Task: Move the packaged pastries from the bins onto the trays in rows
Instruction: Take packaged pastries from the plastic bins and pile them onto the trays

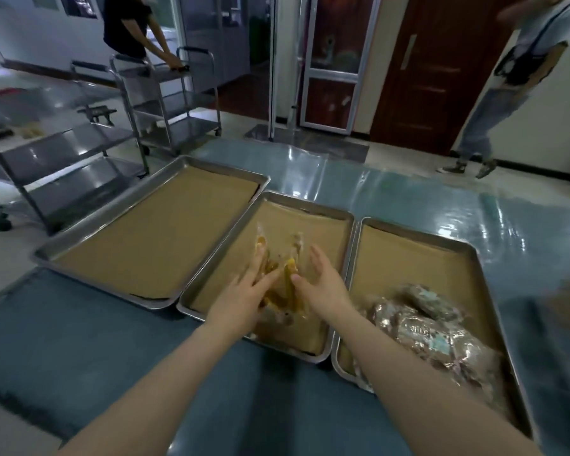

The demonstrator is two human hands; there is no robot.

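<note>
Packaged pastries (290,271), golden, in clear wrappers: several are lying loosely bunched on the middle tray (310,205), between and under the two hands. The left hand (244,291) is resting flat on the packets with its fingers straight and spread, apparently pressing and fanning them apart. The right hand (323,284) is standing open on edge just beside them, fingers straight, thumb near a wrapper; neither hand is gripping anything. The pose is reading as sorting, the hands flanking the bunch so the packets can be slid out into a line rather than lifted one at a time. The packets are not yet forming a row, so the step looks only begun. The trays are wearing brown paper liners (165,232), probably to keep wrappers off the metal. The right tray (422,236), touching the middle one, is carrying a heap of further wrapped pastries (435,327), darker and piled at its near end, seemingly waiting their turn. The left tray (109,207) is showing only its liner. All three are sitting on a blue-covered table (96,340). No bin is showing. Beyond, steel trolleys (66,149) are standing on the floor, and two other people are moving in the background.
</note>
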